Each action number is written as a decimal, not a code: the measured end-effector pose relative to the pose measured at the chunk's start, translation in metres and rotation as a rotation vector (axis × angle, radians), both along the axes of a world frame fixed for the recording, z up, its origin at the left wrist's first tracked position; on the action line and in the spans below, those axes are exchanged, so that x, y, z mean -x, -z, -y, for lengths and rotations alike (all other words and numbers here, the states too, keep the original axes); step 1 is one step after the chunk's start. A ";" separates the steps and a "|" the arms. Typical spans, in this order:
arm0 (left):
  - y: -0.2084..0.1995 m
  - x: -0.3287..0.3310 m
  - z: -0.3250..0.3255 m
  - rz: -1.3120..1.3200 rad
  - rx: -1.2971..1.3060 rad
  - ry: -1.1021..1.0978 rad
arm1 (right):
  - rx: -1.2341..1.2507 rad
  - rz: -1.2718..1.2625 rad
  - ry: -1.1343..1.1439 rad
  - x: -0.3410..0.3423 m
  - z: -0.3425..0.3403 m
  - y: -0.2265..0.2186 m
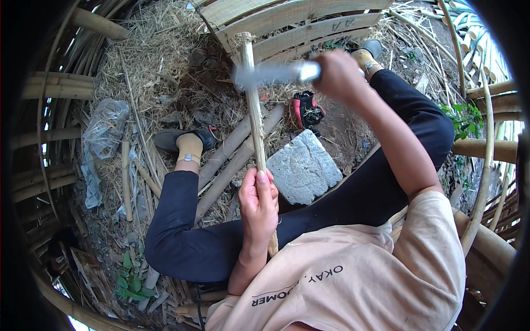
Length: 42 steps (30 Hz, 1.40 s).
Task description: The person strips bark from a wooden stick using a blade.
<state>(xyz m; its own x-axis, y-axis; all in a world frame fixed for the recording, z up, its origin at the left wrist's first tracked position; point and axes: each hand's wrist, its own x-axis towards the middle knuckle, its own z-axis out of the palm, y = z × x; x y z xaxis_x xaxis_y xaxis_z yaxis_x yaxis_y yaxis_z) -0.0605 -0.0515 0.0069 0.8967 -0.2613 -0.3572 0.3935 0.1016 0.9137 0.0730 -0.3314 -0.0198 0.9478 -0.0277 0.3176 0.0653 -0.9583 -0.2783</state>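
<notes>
My left hand [259, 204] is closed around the lower part of a peeled wooden stick [254, 116], which stands up and away from me. The stick's far end looks frayed. In my right hand [339, 76] is a knife [273, 74], its blade smeared by motion and reaching leftward across the upper part of the stick. Whether the blade touches the stick I cannot tell. A pale, rough stone block [303, 166] lies on the ground between my legs, just right of the stick.
Beyond the stone lies a small red and black item [307, 111]. Two bamboo poles [225, 144] rest beside my left foot. A slatted wooden panel [298, 33] stands ahead. Clear plastic [106, 124] lies on straw at left; bamboo rails [489, 149] flank me at right.
</notes>
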 end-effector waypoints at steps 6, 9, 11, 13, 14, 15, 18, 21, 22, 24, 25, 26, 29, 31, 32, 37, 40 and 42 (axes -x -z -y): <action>0.012 0.001 0.000 0.017 -0.006 0.018 | 0.031 0.008 0.086 0.011 0.032 -0.036; 0.014 -0.008 -0.002 -0.051 0.009 -0.025 | -0.157 -0.067 -0.055 0.021 0.004 -0.023; 0.010 -0.011 -0.002 -0.067 0.019 -0.041 | -0.090 -0.127 -0.148 0.024 -0.013 -0.027; 0.009 -0.011 0.001 -0.071 -0.002 -0.039 | -0.141 -0.166 -0.229 0.026 -0.026 -0.028; 0.009 -0.012 0.002 -0.071 -0.003 -0.037 | -0.148 -0.179 -0.250 0.028 -0.031 -0.029; 0.010 -0.011 0.003 -0.071 -0.003 -0.035 | -0.136 -0.195 -0.243 0.030 -0.035 -0.025; 0.017 -0.010 0.002 -0.023 -0.029 -0.007 | -0.071 -0.246 -0.226 0.030 -0.038 -0.020; 0.017 -0.009 0.003 -0.031 -0.029 0.005 | -0.060 -0.276 -0.200 0.029 -0.041 -0.015; 0.015 -0.009 0.002 -0.044 -0.021 0.004 | -0.066 -0.272 -0.194 0.029 -0.042 -0.015; 0.012 -0.008 0.003 -0.027 -0.023 0.010 | -0.076 -0.254 -0.186 0.027 -0.044 -0.011; 0.011 -0.007 0.004 -0.022 -0.023 0.014 | -0.081 -0.243 -0.181 0.025 -0.043 -0.008; 0.009 -0.006 0.004 -0.031 -0.025 0.020 | -0.085 -0.232 -0.175 0.023 -0.042 -0.006; 0.006 -0.005 0.003 -0.047 -0.025 0.029 | -0.095 -0.148 -0.173 0.019 -0.036 -0.003; 0.007 -0.003 0.003 -0.052 -0.017 0.030 | -0.088 -0.137 -0.164 0.018 -0.036 -0.002; 0.006 -0.003 0.004 -0.047 -0.024 0.028 | -0.083 -0.138 -0.162 0.016 -0.035 -0.001; 0.005 -0.002 0.000 -0.044 -0.012 0.027 | -0.019 -0.071 -0.139 0.002 -0.024 0.003; 0.003 0.002 0.002 -0.021 -0.010 0.048 | -0.005 0.055 -0.054 -0.009 -0.005 0.003; 0.001 0.007 0.007 -0.055 0.008 0.057 | 0.086 0.131 0.096 -0.015 0.023 -0.011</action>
